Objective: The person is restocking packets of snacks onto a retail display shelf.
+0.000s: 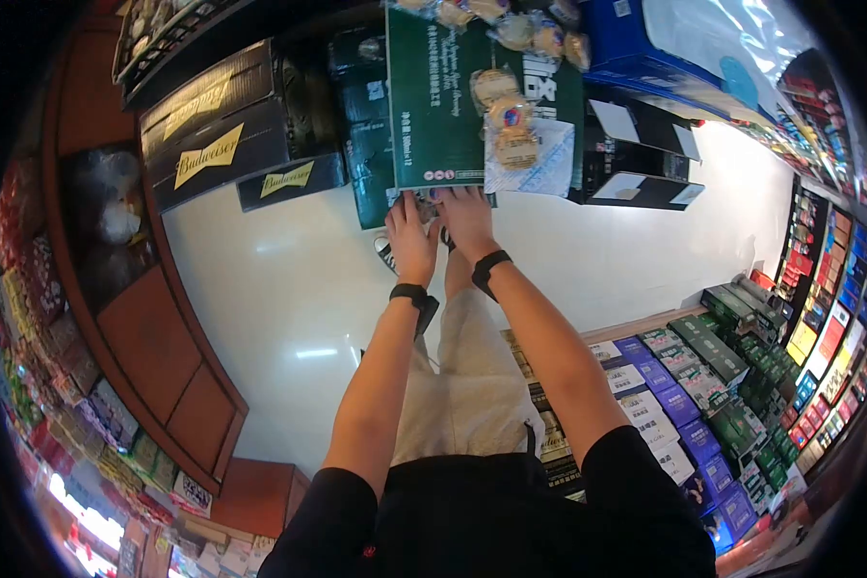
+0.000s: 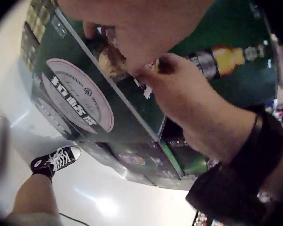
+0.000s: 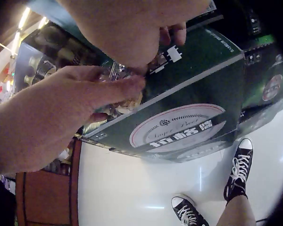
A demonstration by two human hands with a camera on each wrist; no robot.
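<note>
Both hands meet at the near edge of a green beer carton (image 1: 433,116). My left hand (image 1: 412,246) pinches a small snack in a clear wrapper (image 2: 112,61), which looks like a brownish pastry. Close against it, the fingers of my right hand (image 1: 467,223) pinch the same packet. In the right wrist view the crinkled wrapper (image 3: 129,106) shows below the left hand (image 3: 70,94), partly covered by fingers. On the carton top, several similar wrapped snacks (image 1: 511,116) lie in a row by a white and blue wrapper (image 1: 549,164).
Black Budweiser cartons (image 1: 207,144) stand to the left, and an opened black box (image 1: 636,154) to the right. A blue box (image 1: 665,53) sits at the far right. Stacked cartons (image 1: 665,405) line the floor at lower right. A wooden cabinet (image 1: 154,337) runs along the left.
</note>
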